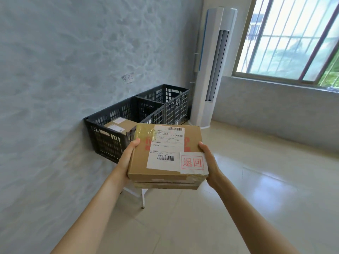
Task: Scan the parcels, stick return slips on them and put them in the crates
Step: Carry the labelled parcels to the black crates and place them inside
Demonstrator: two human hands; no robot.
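A brown cardboard parcel [141,158] hangs in the air in front of me, held from both sides. My left hand [128,153] grips its left edge and my right hand [209,160] grips its right edge. On its top are a white shipping label [165,143] with barcodes and a white return slip [193,163] with red characters at the near right corner. A second, thinner parcel [165,185] lies stacked under it. Beyond the parcel, against the left wall, stands a black plastic crate [110,142] with a labelled parcel [119,126] inside. A second black crate [174,103] stands behind it.
A tall white floor air conditioner [211,70] stands in the corner right of the crates. A barred window [293,37] is at the upper right. A small paper sign [128,77] sticks on the wall above the crates. A white stool leg [143,198] shows under the parcels. Beige tiled floor spreads to the right.
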